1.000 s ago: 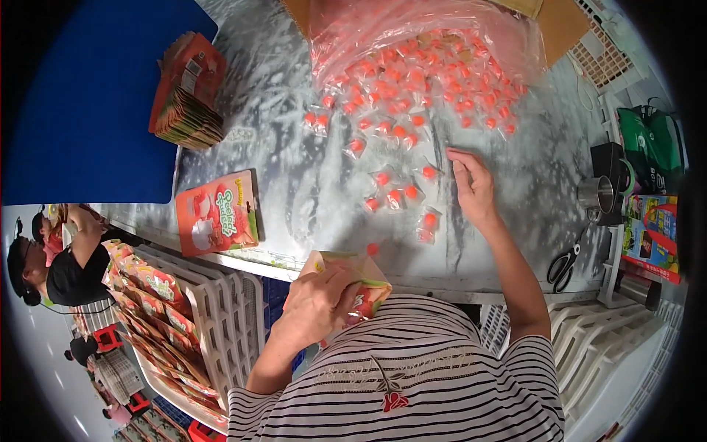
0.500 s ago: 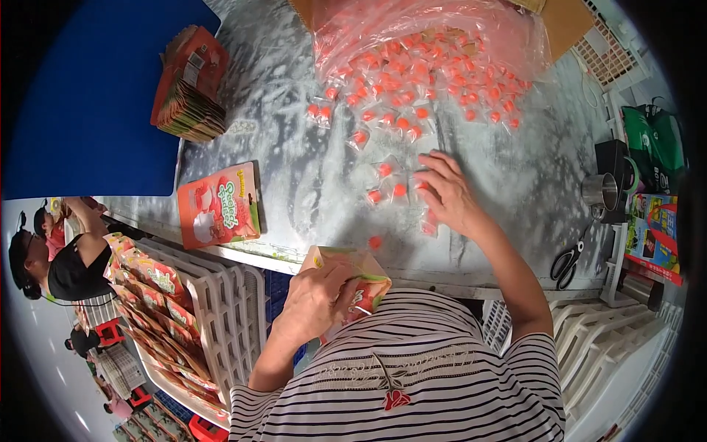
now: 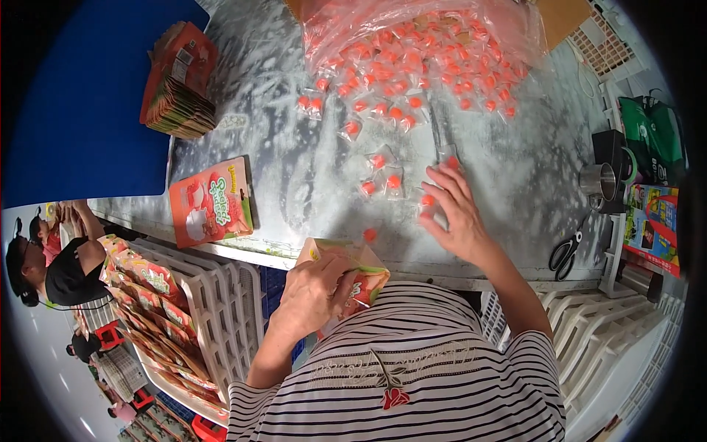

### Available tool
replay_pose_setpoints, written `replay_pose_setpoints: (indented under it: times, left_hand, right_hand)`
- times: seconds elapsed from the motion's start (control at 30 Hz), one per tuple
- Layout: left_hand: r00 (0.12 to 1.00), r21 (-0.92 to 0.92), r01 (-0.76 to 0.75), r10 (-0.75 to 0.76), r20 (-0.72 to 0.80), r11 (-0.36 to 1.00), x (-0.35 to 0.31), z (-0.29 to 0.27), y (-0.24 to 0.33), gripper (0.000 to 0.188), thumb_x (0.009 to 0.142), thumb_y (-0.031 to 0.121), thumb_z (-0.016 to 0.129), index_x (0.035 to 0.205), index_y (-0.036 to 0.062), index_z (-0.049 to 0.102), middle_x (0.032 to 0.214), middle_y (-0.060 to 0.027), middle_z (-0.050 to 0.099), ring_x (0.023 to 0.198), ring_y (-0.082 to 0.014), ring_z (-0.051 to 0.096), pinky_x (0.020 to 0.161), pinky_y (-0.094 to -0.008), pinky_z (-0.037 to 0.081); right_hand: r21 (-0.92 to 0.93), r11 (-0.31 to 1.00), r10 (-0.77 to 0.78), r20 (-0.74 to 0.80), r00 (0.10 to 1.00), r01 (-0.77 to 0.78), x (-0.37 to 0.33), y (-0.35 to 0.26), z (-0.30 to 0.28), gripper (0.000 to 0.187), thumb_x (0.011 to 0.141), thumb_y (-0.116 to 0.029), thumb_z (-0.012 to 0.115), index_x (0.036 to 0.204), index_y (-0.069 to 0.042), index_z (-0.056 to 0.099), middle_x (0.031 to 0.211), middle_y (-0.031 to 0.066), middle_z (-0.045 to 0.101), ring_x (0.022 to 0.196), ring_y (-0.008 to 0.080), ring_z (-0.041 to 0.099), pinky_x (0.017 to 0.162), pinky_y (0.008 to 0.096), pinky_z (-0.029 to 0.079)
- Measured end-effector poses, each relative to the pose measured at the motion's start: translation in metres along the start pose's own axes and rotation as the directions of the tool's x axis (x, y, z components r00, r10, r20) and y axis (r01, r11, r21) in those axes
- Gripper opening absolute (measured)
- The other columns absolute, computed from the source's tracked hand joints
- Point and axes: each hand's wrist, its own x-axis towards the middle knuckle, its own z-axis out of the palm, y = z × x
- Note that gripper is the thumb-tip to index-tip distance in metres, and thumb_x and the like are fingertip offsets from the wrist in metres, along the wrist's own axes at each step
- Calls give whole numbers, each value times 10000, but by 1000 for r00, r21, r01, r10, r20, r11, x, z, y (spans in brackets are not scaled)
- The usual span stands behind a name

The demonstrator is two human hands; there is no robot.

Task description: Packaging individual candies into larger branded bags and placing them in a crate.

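Observation:
My left hand [image 3: 313, 291] is closed on a pink candy pouch [image 3: 352, 258], its mouth gaping, at the table's front edge. My right hand [image 3: 458, 214] rests low over the tabletop, fingers apart. One clear-wrapped red candy [image 3: 427, 200] lies at its thumb and fingers, and another wrapped candy [image 3: 451, 161] is by the fingertips. To the left of them are three wrapped candies [image 3: 379, 160] in a small group. A single red candy [image 3: 370, 235] sits just beyond the pouch mouth. What the pouch contains is hidden.
Farther back, many wrapped candies [image 3: 412, 55] spill from a pink plastic bag [image 3: 346, 18]. A flat pouch [image 3: 212, 202] and a pouch stack [image 3: 177, 81] lie left. Black scissors [image 3: 565, 256] and a metal cup [image 3: 597, 183] are right. Filled white crates [image 3: 213, 317] stand lower left; people work beyond.
My right hand has shifted slightly nearer to me, and its fingers have moved off a wrapped candy that now shows beyond the fingertips. My left hand keeps its hold on the pouch.

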Motion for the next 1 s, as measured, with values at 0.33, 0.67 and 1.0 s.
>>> replay_pose_setpoints:
  times: [0.33,0.67,1.0]
  left_hand:
    - [1000,-8,16,-16,-20,1000,-2,5,1,145,778,30,674,919,30,640,988,-133,668,740,-327,659,659,-381,530]
    - [999,-27,-23,22,-38,999,-3,7,4,101,782,34,646,878,3,632,857,-149,658,757,-328,633,680,-386,505]
    - [999,-3,-25,25,-29,1000,-4,10,0,146,777,43,681,915,29,636,987,-151,664,772,-334,656,675,-384,534]
  right_hand:
    - [86,966,257,-187,948,-245,-14,24,-17,1039,578,-194,871,1431,-40,300,1502,158,270,1379,330,280,1123,434,262]
    - [30,976,218,-34,975,-217,-6,3,-11,1085,617,-325,865,1458,-69,230,1523,165,205,1408,360,180,1131,475,242]
    - [141,985,136,-274,952,-101,9,5,5,459,807,9,612,1257,-13,529,1311,136,522,1225,318,482,1038,407,379]
